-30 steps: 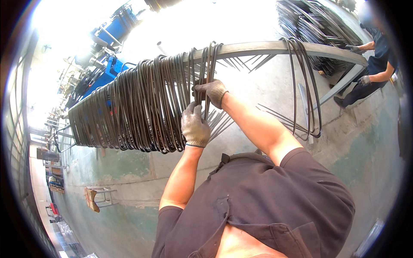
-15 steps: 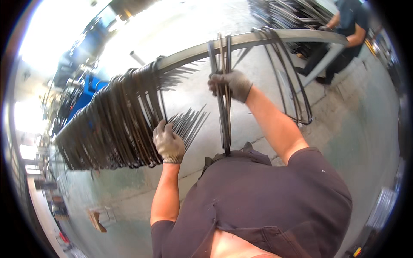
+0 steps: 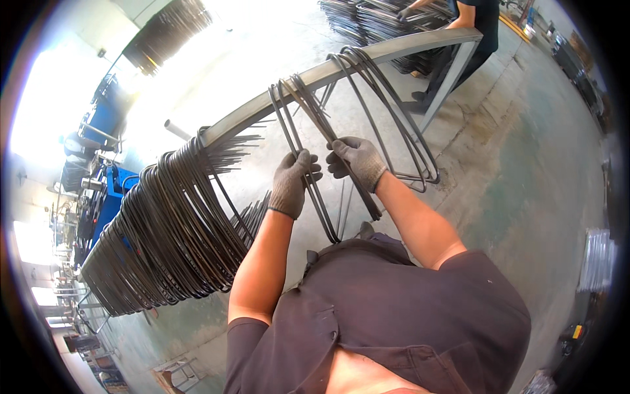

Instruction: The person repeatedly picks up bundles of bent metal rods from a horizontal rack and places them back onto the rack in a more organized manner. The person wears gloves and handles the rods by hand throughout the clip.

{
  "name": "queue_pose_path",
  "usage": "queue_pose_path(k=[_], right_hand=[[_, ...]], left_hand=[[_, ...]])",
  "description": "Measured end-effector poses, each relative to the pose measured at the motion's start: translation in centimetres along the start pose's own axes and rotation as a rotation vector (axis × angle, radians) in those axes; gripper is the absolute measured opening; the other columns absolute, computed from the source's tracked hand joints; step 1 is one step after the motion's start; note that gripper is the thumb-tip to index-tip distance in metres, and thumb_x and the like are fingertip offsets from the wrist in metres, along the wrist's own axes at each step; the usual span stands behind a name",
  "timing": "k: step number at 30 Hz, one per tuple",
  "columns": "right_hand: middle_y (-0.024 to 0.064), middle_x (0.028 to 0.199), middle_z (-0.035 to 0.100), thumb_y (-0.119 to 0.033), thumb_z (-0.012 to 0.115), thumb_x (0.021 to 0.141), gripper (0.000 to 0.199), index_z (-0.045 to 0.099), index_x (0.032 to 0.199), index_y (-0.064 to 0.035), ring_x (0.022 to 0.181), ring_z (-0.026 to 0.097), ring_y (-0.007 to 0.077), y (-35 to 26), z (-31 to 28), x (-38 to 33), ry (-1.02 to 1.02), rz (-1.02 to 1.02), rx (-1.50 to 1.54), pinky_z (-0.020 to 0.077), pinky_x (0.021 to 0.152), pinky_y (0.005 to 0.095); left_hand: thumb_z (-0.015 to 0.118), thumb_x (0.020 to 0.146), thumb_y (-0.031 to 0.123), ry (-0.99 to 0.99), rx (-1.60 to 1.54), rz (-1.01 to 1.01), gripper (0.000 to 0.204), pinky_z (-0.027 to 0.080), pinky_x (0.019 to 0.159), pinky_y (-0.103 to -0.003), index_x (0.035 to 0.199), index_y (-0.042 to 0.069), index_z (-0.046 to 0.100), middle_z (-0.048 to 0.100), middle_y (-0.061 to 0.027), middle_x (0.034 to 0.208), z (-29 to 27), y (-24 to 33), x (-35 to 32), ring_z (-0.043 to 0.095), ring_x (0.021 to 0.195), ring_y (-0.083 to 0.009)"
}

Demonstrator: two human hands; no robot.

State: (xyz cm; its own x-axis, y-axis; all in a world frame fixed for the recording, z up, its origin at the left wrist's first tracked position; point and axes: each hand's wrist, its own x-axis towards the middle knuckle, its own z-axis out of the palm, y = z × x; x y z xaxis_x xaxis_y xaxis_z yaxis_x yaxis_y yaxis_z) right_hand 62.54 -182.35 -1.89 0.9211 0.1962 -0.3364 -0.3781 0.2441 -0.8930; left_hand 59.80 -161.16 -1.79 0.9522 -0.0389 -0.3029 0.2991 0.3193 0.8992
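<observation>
Long dark bent metal rod loops hang over a grey metal rail [image 3: 239, 121] in front of me. My gloved left hand [image 3: 290, 184] is closed around one narrow rod loop [image 3: 320, 213], its thumb across the rods. Just right of it, my gloved right hand [image 3: 358, 159] grips other rod loops [image 3: 365, 196], which slant down to the right. Both sets still rest on the rail at their top ends. A dense row of similar rod loops [image 3: 174, 226] hangs left of my left hand. Several more loops [image 3: 413, 144] hang to the right of my right hand.
Beyond the rail's right end, a person in dark clothes [image 3: 478, 29] stands by a pile of dark rods [image 3: 377, 26]. A slanted leg [image 3: 453, 82] supports that end. Blue machinery [image 3: 111, 190] stands at the left. A short pipe end [image 3: 176, 129] shows behind the rail.
My left hand has left the dense row and closed on a loop in the middle. Loops bunched in my right hand now stand apart as two sets. The whole view has shifted.
</observation>
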Motion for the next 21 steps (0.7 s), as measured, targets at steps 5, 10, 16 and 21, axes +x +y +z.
queue_pose_path(k=[5, 10, 16, 21], right_hand=[[0.0171, 0.110, 0.085, -0.032, 0.074, 0.112, 0.040, 0.078, 0.132, 0.0027, 0.096, 0.082, 0.0231, -1.3, 0.1, -0.4, 0.050, -0.141, -0.597, 0.0662, 0.084, 0.0362], [0.0163, 0.116, 0.083, -0.040, 0.086, 0.100, 0.043, 0.078, 0.131, -0.0116, 0.104, 0.079, 0.0350, -5.6, -5.8, -0.8, 0.685, -0.875, -0.918, 0.0631, 0.096, 0.0449], [0.0182, 0.110, 0.083, -0.022, 0.089, 0.098, 0.039, 0.077, 0.124, 0.0035, 0.096, 0.081, 0.0287, -10.1, -12.1, 5.5, 0.304, -0.141, -0.661, 0.0666, 0.085, 0.0431], [0.0178, 0.101, 0.083, -0.011, 0.089, 0.097, 0.032, 0.078, 0.120, 0.0076, 0.084, 0.081, 0.0251, -9.9, -12.2, 6.3, 0.012, 0.012, -0.216, 0.0687, 0.077, 0.0380]], left_hand=[[0.069, 0.116, 0.025, -0.099, -0.074, -0.022, 0.030, 0.064, 0.092, -0.049, 0.133, 0.000, 0.065, 0.077, -0.0126, 0.111, 1.7, -0.8, 3.8, 0.078, 0.098, -0.0311], [0.070, 0.114, 0.019, -0.115, -0.155, -0.068, 0.023, 0.065, 0.092, -0.046, 0.129, 0.002, 0.067, 0.076, -0.0100, 0.111, 2.1, -1.9, 4.1, 0.078, 0.099, -0.0294], [0.073, 0.111, 0.013, -0.052, -0.062, -0.095, 0.026, 0.067, 0.093, -0.045, 0.132, -0.001, 0.067, 0.075, -0.0112, 0.113, 3.0, -2.3, 4.3, 0.078, 0.100, -0.0285], [0.073, 0.110, 0.011, -0.023, -0.034, -0.095, 0.028, 0.068, 0.096, -0.047, 0.133, -0.003, 0.067, 0.077, -0.0120, 0.114, 3.4, -2.3, 4.1, 0.079, 0.100, -0.0287]])
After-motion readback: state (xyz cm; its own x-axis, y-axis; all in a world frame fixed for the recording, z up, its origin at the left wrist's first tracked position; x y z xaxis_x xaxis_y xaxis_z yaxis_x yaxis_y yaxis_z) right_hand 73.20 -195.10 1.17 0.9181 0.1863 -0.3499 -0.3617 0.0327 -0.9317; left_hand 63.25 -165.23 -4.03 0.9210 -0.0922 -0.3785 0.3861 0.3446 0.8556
